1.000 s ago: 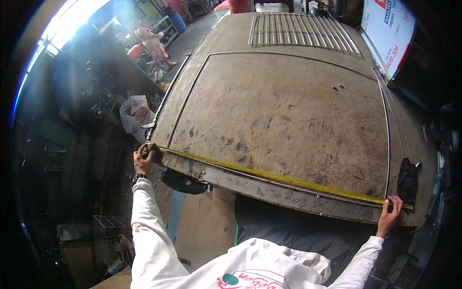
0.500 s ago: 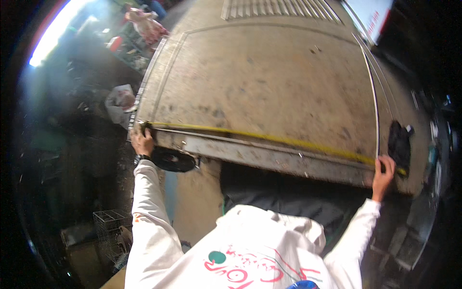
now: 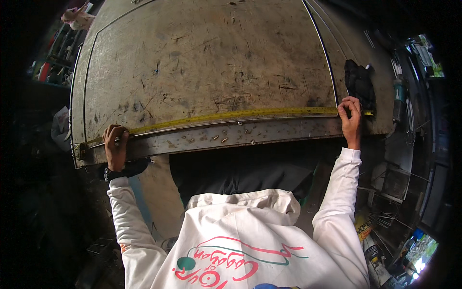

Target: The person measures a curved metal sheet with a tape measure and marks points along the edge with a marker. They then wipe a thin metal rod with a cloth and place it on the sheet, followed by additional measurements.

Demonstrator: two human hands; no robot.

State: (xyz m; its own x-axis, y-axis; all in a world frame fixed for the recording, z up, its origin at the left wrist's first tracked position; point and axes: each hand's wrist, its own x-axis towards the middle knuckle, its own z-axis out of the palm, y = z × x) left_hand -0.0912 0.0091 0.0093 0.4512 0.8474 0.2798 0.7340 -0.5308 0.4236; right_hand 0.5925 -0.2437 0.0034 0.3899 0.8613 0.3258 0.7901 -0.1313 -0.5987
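A yellow tape measure blade (image 3: 231, 114) is stretched along the near edge of a worn table. Its case (image 3: 80, 151) rests at the left corner. Thin metal rods (image 3: 319, 38) form a large rectangular outline on the tabletop. My left hand (image 3: 115, 144) is curled over the near edge beside the case, across blade and rod; its fingers hide what they grip. At the right front corner of the rods, my right hand (image 3: 351, 123) has thumb and fingers pinched on the blade, whose end shows just beyond.
Scratched board (image 3: 202, 62) covers the table, with a metal strip (image 3: 231, 133) along its front. A black glove-like bundle (image 3: 359, 83) lies right of the rods. A teal power tool (image 3: 399, 98) sits past the right edge. A shelf (image 3: 57, 53) stands at far left.
My left hand has moved off the tape case to a spot right of it. My right hand stays at the right corner. The view has tilted down and turned.
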